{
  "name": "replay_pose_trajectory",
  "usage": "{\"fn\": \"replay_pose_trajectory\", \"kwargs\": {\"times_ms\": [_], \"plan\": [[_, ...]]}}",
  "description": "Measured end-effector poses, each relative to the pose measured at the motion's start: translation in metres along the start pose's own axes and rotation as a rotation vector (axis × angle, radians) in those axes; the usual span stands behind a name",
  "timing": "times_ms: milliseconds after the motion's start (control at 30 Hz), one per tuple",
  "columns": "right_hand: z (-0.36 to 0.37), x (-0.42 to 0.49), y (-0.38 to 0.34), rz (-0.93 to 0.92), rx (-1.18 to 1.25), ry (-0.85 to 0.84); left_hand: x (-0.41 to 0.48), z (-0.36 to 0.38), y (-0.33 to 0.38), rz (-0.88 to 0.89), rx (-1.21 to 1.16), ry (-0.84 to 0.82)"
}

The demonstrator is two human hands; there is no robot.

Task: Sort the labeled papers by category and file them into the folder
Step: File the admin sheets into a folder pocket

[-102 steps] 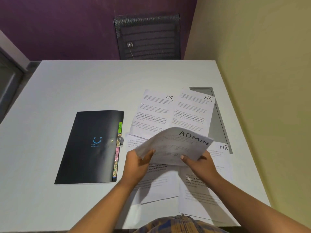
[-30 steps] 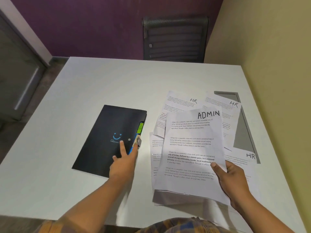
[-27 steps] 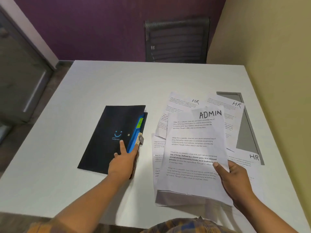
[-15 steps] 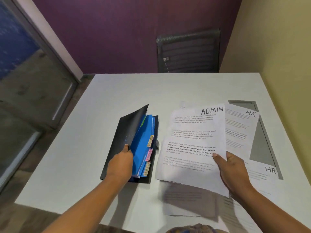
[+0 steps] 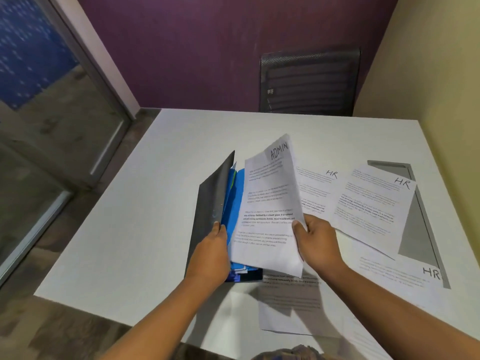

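Tabletop (image 5: 145, 229): white, carries everything. A grey panel (image 5: 413, 229) is set into it along the right edge, and a chair (image 5: 309, 81) stands beyond the far edge.
Folder (image 5: 210, 198): black, mid-tabletop toward the near edge, with its cover raised steeply on the left. Blue dividers (image 5: 237, 203) fan out inside, and the paper hides their tabs.
ADMIN sheet (image 5: 270, 203): off the tabletop, tilted over the open folder with its left edge above the dividers, not yet in a pocket. I cannot tell whether more sheets lie behind it.
HR sheets (image 5: 371, 203): 3 in view, flat, spread from beside the folder toward the right edge. 2 of them overlap the panel.
Loose sheets (image 5: 288, 307): at the near edge, below the right forearm, labels unreadable.
Left hand (image 5: 210, 253): fingers grasping the cover's free edge, thumb on the outer face, propping it up.
Right hand (image 5: 317, 242): fingers pinching the ADMIN sheet's right edge, thumb on top.
Risk, pocket: with the tabs covered, the sheet could slide behind the wrong divider.
Risk, paper: held by 1 edge it sags, so its leading edge could catch on a divider and crumple.
Risk, cover: if the left grip slackens, the cover would drop onto the sheet mid-insertion.
Risk, near edge: the right forearm could drag the loose sheets off the tabletop.
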State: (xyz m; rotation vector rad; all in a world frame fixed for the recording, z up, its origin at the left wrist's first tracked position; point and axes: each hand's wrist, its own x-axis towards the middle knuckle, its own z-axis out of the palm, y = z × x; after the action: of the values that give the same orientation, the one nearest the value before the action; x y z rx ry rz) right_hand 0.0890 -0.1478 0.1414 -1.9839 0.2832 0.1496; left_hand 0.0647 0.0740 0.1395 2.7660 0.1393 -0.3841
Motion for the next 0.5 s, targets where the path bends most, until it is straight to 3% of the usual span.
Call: {"fn": "replay_pose_trajectory", "kwargs": {"times_ms": [333,500], "plan": [[0.028,0.005,-0.020,0.016,-0.168,-0.194,-0.002,0.003,-0.006,0.002,-0.038,-0.029],[0.046,0.016,-0.028,0.021,-0.215,-0.141,-0.006,0.007,-0.004,0.003,0.006,-0.055]]}}
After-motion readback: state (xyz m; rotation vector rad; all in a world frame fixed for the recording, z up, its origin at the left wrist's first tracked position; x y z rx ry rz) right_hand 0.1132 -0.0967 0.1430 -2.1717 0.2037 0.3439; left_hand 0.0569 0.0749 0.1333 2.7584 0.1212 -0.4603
